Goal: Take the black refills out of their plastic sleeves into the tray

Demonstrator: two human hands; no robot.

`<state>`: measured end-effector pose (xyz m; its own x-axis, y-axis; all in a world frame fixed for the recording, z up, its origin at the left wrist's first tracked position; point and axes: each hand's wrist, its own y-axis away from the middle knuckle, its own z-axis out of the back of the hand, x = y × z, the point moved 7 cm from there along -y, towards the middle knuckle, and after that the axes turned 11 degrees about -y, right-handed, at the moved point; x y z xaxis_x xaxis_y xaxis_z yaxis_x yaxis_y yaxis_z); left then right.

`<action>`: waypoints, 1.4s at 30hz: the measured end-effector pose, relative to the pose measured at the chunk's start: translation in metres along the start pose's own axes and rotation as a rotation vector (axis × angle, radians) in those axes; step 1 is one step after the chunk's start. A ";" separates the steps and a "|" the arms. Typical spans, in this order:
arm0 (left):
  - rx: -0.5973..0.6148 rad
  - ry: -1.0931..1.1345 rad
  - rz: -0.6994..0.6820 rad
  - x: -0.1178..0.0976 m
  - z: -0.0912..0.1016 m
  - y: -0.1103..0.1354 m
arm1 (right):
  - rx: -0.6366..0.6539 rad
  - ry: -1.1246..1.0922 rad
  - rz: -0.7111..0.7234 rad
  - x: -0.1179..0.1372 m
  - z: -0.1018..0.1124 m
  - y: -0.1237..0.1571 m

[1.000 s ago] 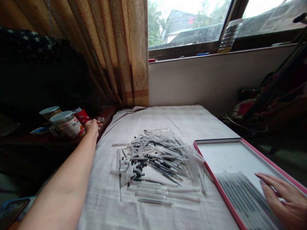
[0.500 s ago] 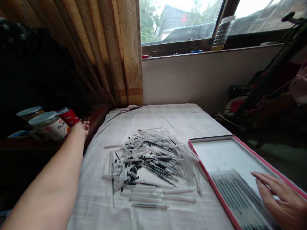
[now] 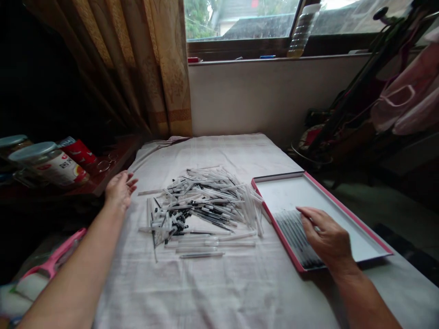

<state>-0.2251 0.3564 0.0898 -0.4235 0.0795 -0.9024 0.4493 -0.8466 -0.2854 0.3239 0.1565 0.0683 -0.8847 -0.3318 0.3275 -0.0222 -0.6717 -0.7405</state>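
Over the left edge of the table hovers my left hand [image 3: 120,189], its fingers loosely spread and nothing seen in them. My right hand [image 3: 325,233] is above a shallow white tray with pink-red sides [image 3: 346,196], fingers stretched out and thumb apart. Beneath it a row of pens [image 3: 291,230] lies side by side in the tray; the hand covers part of that row. Between my hands spreads a loose pile of clear pen barrels, black caps and refills [image 3: 212,196]. A few barrels and one pen [image 3: 201,255] lie in front of the pile.
A white cloth [image 3: 219,297] covers the table. On a dark side table at left stand jars with lids [image 3: 51,167] and a red cup [image 3: 78,151]. A pink-handled object [image 3: 58,256] is below. A bottle [image 3: 303,32] stands on the windowsill.
My left hand has come back from beside the jars to the table's edge. My right hand still hovers at the tray. The whole view has shifted, showing more of the near table.
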 end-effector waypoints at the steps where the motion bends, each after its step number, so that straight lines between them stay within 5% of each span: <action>1: 0.042 0.002 0.035 0.006 -0.012 0.023 | 0.034 -0.048 0.002 0.011 -0.008 -0.002; 6: 0.263 -0.045 0.006 0.009 -0.063 0.150 | 0.378 -0.244 -0.004 0.076 -0.066 0.000; 12: 0.263 -0.442 -0.661 -0.042 -0.069 0.241 | 0.698 -0.221 -0.072 0.121 -0.110 0.021; 15: 0.275 -0.547 -0.798 -0.045 -0.070 0.251 | 0.724 -0.154 -0.105 0.122 -0.110 0.023; 27: 0.364 -0.624 -0.825 -0.045 -0.083 0.264 | 0.884 0.093 -0.213 0.096 -0.108 0.017; 32: 0.383 -0.572 -0.822 -0.047 -0.084 0.269 | 0.779 0.009 -0.163 0.101 -0.104 0.013; 37: 0.397 -0.406 -0.705 -0.052 -0.085 0.267 | 0.553 -0.415 -0.175 0.127 -0.097 0.005; 42: 0.463 -0.127 -0.397 -0.054 -0.087 0.263 | 0.650 -0.599 -0.128 0.161 -0.113 0.010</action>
<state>-0.0155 0.1756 0.0353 -0.5915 0.3959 -0.7024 -0.1376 -0.9080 -0.3958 0.1284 0.1711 0.0478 -0.4978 -0.3962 0.7715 0.3251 -0.9100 -0.2575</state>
